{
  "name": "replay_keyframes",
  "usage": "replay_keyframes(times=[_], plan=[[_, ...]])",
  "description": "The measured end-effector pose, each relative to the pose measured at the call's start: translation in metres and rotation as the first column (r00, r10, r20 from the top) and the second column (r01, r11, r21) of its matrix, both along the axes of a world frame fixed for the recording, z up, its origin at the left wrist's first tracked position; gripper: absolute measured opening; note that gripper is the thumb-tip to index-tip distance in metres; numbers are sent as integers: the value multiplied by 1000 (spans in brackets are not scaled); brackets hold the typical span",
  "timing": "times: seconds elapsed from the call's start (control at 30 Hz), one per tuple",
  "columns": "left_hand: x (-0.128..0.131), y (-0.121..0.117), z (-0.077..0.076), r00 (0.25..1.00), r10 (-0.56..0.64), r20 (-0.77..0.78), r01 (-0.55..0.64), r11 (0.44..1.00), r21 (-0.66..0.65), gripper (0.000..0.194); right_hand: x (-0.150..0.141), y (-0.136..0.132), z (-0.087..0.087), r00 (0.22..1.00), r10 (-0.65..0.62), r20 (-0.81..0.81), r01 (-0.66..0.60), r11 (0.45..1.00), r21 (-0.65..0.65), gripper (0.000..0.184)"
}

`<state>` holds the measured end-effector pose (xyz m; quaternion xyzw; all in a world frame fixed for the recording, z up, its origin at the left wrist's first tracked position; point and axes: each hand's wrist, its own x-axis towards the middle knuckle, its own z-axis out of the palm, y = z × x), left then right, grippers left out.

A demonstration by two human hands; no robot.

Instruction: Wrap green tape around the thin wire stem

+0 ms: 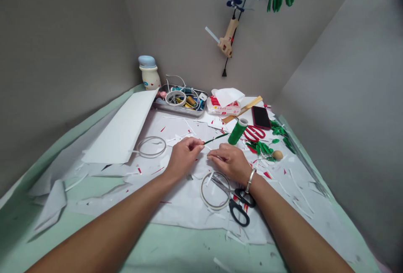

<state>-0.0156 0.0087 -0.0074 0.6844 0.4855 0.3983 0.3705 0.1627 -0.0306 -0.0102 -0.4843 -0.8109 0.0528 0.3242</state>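
My left hand is closed, its thumb and fingertips pinching one end of a thin dark-green stem. The stem slants up to the right toward a spool of green thread that stands upright. Just right of the stem's held end, my right hand has its fingers curled together; whatever they grip is too small to make out. Below that hand lie black-handled scissors, their blades across a roll of narrow tape. Red-handled scissors rest behind the spool.
A metal tray of spools and cords stands at the back, beside a tissue pack. White card and a clear ring lie left. Green leaf pieces, a wooden ball and a phone lie right. A glue gun hangs above.
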Motion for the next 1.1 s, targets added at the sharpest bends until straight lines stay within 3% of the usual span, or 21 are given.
replay_keyframes(times=[0.07, 0.2, 0.33, 0.5, 0.63, 0.7, 0.8, 0.93, 1.0, 1.1], plan=[[0, -1, 0, 994, 14, -109, -4, 996, 86, 15, 0, -2, 3, 999, 28, 20, -29, 999, 46, 15], [-2, -6, -1, 946, -19, -324, 99, 968, 232, 15, 5, -1, 6, 1000, 21, 8, -22, 991, 132, 17], [-3, -10, -3, 892, -57, -448, 211, 930, 302, 18, 8, 3, 7, 999, 21, -43, -16, 993, 114, 18], [0, -11, -2, 886, -176, -429, 331, 888, 319, 19, 14, 6, 9, 964, 8, -264, -30, 996, -79, 18], [3, -10, 3, 917, -326, -228, 377, 897, 231, 14, 23, 9, 9, 915, -81, -394, -3, 978, -207, 20], [4, -10, 6, 932, -344, -111, 359, 918, 167, 11, 24, 10, 7, 900, -123, -417, 21, 970, -241, 22], [3, -11, 10, 966, -257, 12, 256, 965, 65, 12, 19, 10, 2, 913, -112, -393, 17, 971, -238, 21], [1, -8, 7, 983, -131, 126, 140, 988, -60, 21, 9, 6, -2, 972, -30, -233, -6, 988, -154, 16], [0, -5, 4, 988, -74, 136, 84, 994, -67, 22, 6, 3, -1, 994, 0, -112, -11, 995, -100, 15], [-1, -1, 1, 1000, -7, 14, 7, 1000, 30, 17, 4, 0, 2, 999, 30, 35, -29, 999, -20, 15]])
